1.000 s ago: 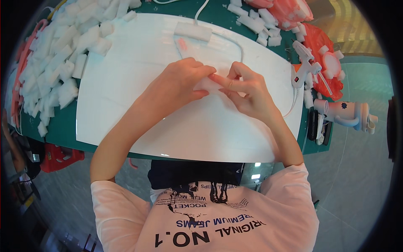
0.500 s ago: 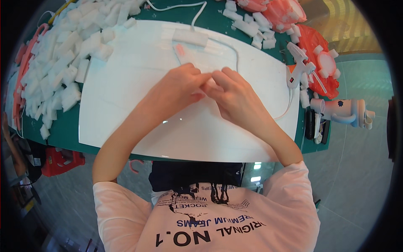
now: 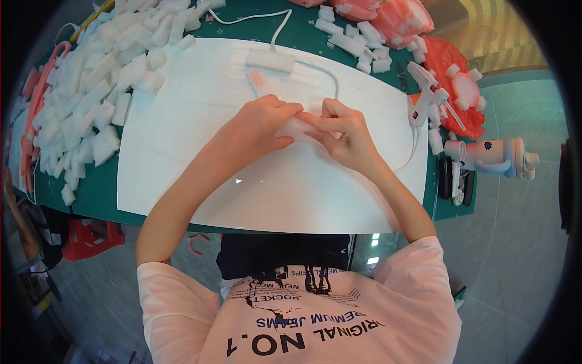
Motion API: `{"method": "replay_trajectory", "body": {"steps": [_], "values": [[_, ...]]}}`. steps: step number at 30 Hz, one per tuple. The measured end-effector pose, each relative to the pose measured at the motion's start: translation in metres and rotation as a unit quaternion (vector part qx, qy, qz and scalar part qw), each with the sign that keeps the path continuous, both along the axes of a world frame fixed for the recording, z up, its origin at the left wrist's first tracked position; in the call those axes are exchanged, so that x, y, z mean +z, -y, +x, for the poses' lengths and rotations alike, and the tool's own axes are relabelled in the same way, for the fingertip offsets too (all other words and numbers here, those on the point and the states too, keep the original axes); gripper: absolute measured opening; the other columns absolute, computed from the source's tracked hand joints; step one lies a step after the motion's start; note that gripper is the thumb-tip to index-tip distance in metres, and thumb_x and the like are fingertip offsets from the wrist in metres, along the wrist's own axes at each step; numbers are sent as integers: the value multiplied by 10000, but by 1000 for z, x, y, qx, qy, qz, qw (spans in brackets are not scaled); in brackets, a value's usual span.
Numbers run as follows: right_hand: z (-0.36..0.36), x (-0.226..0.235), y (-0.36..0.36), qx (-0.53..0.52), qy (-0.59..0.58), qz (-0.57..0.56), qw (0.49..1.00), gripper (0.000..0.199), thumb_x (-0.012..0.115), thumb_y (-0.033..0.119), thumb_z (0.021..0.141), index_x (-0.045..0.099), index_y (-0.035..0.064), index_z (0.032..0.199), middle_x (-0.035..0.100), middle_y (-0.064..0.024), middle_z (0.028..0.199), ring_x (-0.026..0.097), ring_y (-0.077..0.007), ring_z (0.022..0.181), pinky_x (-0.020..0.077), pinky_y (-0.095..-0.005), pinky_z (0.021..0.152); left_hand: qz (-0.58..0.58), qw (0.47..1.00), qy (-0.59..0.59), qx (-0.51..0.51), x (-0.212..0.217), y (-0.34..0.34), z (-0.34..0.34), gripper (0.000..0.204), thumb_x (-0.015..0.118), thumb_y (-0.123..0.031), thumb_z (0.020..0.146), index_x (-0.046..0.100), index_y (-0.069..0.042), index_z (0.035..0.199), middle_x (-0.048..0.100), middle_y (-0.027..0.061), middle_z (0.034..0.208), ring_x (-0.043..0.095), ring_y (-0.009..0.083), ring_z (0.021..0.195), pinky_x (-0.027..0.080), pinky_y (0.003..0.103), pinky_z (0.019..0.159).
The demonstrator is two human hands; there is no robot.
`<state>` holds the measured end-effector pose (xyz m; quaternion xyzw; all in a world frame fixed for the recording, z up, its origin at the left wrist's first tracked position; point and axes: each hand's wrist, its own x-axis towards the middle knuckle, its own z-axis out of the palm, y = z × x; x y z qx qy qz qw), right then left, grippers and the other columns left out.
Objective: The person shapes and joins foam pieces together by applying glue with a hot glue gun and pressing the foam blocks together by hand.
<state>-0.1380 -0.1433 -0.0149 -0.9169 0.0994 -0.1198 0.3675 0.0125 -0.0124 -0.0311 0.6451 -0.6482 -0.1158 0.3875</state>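
Note:
Over the middle of the glossy white board (image 3: 254,194), my two hands meet with fingertips close together. My left hand (image 3: 264,124) is closed, thumb and fingers on a pale, pinkish-white piece (image 3: 293,129). My right hand (image 3: 344,134) pinches the same piece from the other side, its thumb and forefinger pointing left. Fingers hide much of the piece, so its exact kind cannot be told. Beyond the hands lies a white oblong box with cords (image 3: 270,60), like a power strip. A small pink patch (image 3: 257,79) shows just below it.
White foam blocks (image 3: 91,91) are heaped along the left. A white glue gun (image 3: 424,97) stands at the board's right edge, its cord trailing down. Red plastic-wrapped pieces with foam blocks (image 3: 461,88), a pale tumbler (image 3: 494,156) and a black case (image 3: 445,177) lie right. Green mat (image 3: 97,191) surrounds the board.
My right hand's fingers have shifted and opened out a little, so more of the pale piece shows between the hands. The whole view has moved slightly.

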Motion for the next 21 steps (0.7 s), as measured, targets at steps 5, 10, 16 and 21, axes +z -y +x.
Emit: {"method": "replay_trajectory", "body": {"steps": [5,10,16,21], "values": [[17,9,-20,81,68,-217,971,242,607,-55,667,637,46,885,482,-67,734,492,-235,725,433,-316,605,29,999,-1,-12,-3,-6,7,431,727,-24,618,597,-16,1029,612,129,851,583,277,764,482,332,689],[12,7,10,64,-51,1,997,233,600,-50,649,606,47,861,503,-67,767,506,-244,740,448,-323,641,6,1000,9,7,-1,0,3,448,730,-27,614,598,-25,1042,611,125,844,580,275,751,481,329,672],[11,-1,-19,102,111,-326,933,281,636,-39,673,653,108,911,453,-58,674,466,-215,647,417,-309,563,4,999,35,-24,-6,-8,7,470,729,-53,633,584,-17,1078,608,139,846,591,278,759,485,326,679],[2,-7,4,63,63,-80,993,246,611,-6,636,643,31,877,476,-51,792,478,-215,729,432,-288,616,36,999,13,13,-5,-3,3,475,712,-33,645,577,-20,1101,600,138,849,587,273,762,484,328,681]]}}
